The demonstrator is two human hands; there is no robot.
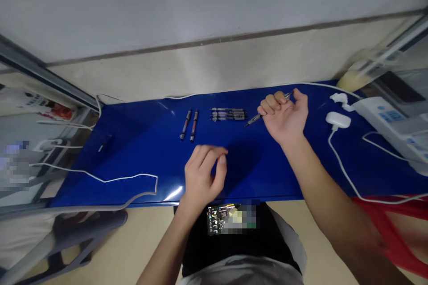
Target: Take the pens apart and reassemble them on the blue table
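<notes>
My right hand [286, 116] is raised over the blue table [143, 151], palm up, its fingers closed around a pen [253, 120]. The pen's lower end slants down to the left, and its other end pokes out by the thumb. My left hand [204, 173] hovers near the front edge with its fingers loosely bent and the thumb apart, nothing visible in it. Several similar pens [228, 114] lie side by side left of the held one. Further left, two pens with red parts, one [186, 124] beside the other [194, 125], point away from me.
On the right are a white charger [338, 120] with its cable, crumpled tissue [341, 99] and a white box [391, 120]. A white cable [107, 181] crosses the left side. A lit phone [217, 220] rests on my lap. A wall [200, 69] runs behind the table.
</notes>
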